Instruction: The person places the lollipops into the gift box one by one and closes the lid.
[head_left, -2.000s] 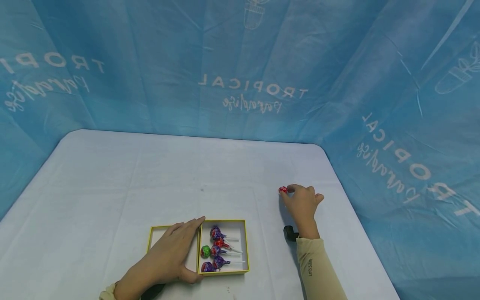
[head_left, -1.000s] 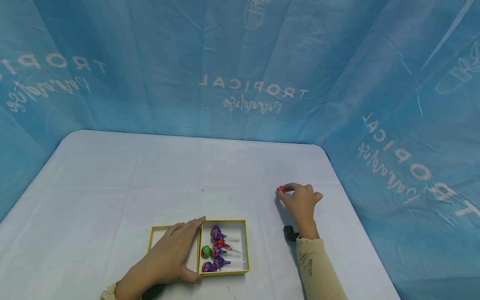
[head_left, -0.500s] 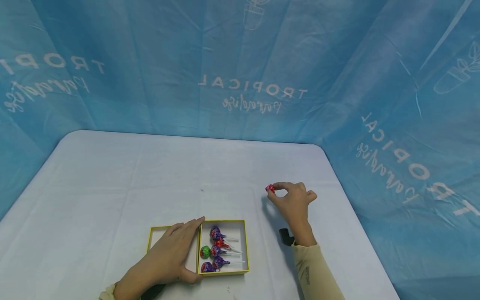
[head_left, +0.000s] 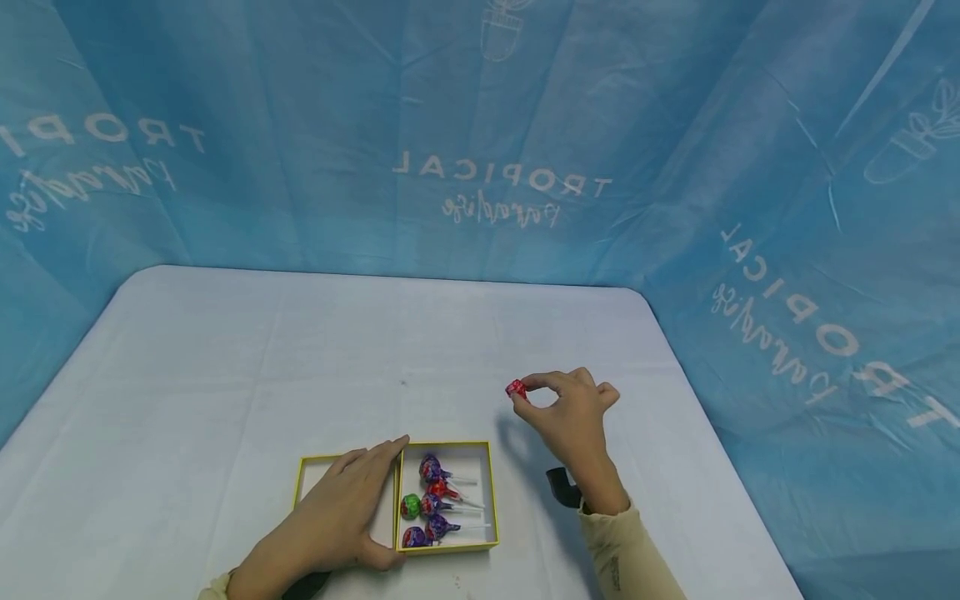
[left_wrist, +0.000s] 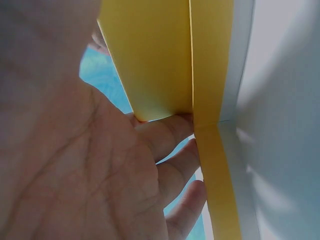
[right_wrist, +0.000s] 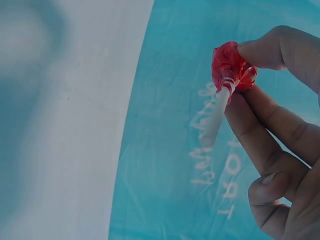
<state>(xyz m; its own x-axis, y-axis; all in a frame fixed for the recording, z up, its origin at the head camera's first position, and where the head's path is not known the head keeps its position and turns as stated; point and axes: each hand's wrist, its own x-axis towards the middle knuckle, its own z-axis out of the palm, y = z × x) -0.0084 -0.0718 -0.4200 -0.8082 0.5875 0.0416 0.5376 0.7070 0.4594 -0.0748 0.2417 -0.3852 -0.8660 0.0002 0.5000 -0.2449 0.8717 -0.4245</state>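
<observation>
My right hand [head_left: 573, 417] holds a red-wrapped lollipop [head_left: 516, 389] by its head above the white table, between thumb and fingers. In the right wrist view, the white stick of the lollipop [right_wrist: 227, 70] points down and away. My left hand [head_left: 337, 508] spans a yellow-edged white box [head_left: 491, 492], thumb at its near edge and fingertips at its far edge. Several lollipops lie in the right half of the box, mostly purple [head_left: 438, 526], one red [head_left: 438, 489] and one green [head_left: 410, 506]. In the left wrist view, fingers [left_wrist: 172, 167] touch the yellow wall; the thumb is hidden.
The white-covered table [head_left: 300, 350] has rounded far corners. Blue curtains [head_left: 480, 225] with mirrored lettering hang behind it and at both sides. A black wrist device [head_left: 562, 487] sits under the right wrist. The left half of the box is mostly covered by my left hand.
My right hand has carried the red lollipop leftward, toward the box, and its shadow on the table has moved apart from it. The left hand and the box stay in place.
</observation>
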